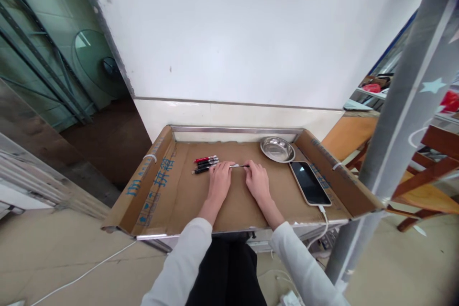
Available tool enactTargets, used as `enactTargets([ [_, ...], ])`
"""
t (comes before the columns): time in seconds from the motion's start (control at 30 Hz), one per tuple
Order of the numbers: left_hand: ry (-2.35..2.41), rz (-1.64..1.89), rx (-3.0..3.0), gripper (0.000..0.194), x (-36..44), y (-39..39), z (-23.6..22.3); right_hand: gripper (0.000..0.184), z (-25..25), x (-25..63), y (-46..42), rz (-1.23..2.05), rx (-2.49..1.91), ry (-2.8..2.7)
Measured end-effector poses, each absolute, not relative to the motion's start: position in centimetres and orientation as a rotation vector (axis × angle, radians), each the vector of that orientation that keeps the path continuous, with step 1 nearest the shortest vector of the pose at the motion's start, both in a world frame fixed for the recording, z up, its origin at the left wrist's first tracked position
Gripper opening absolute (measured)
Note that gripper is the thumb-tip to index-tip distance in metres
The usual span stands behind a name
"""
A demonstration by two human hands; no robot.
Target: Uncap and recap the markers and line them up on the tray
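My left hand (219, 181) and my right hand (257, 181) rest side by side on a cardboard-lined tray table (186, 201). Between their fingertips they pinch a single pen (239, 166), held level, one end in each hand. Just left of my left hand lies a small bunch of pens (205, 164), one red and the others black, on the cardboard. Both sleeves are white.
A shallow steel dish (277, 149) sits at the back right of the tray. A phone (310, 182) lies face up by the right cardboard wall, with a white cable (324, 222) plugged in. A grey post (398, 119) stands close on the right, wooden chairs behind it.
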State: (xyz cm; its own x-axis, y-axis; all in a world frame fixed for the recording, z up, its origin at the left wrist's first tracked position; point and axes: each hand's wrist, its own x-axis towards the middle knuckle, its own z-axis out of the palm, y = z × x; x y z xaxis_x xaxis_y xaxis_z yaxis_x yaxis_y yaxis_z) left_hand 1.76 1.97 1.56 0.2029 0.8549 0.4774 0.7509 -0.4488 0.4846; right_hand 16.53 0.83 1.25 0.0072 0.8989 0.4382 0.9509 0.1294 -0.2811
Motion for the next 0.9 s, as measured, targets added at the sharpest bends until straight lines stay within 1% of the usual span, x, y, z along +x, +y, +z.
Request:
enactTargets([
  [0.23,1.457,1.046,2.318,0.024,0.1,-1.0,1.4,0.022,1.6,14.2,-2.6,-0.137,-1.766,-1.960],
  [0.37,1.432,1.032,2.336,0.024,-0.1,-1.5,1.4,0.027,1.7,13.7,-3.3,-0.015,-1.646,-2.019],
  [0.4,1.449,1.033,2.331,0.023,-0.2,-1.5,1.4,0.032,1.7,13.7,-3.4,0.034,-1.573,-2.055],
  [0.5,1.575,1.078,2.282,0.023,-0.4,-1.6,1.4,0.054,1.2,13.7,-3.2,0.141,-1.401,-2.145],
  [0.57,1.701,1.147,2.215,0.023,-0.5,-1.7,1.4,0.059,0.8,13.7,-3.0,0.147,-1.424,-2.112],
  [0.63,1.865,1.217,2.112,0.023,-0.7,-1.6,1.3,0.055,0.4,13.8,-2.7,0.098,-1.550,-2.009],
  [0.7,2.045,1.247,1.994,0.022,-0.9,-1.4,1.1,0.047,0.1,13.7,-2.4,0.027,-1.674,-1.932],
  [0.77,2.157,1.199,1.947,0.024,-1.0,-1.0,1.0,0.040,0.0,13.7,-2.1,-0.009,-1.722,-1.940],
  [0.9,2.222,1.062,2.032,0.028,-0.8,-0.3,0.9,0.038,-0.3,13.6,-1.4,-0.037,-1.772,-1.914],
])
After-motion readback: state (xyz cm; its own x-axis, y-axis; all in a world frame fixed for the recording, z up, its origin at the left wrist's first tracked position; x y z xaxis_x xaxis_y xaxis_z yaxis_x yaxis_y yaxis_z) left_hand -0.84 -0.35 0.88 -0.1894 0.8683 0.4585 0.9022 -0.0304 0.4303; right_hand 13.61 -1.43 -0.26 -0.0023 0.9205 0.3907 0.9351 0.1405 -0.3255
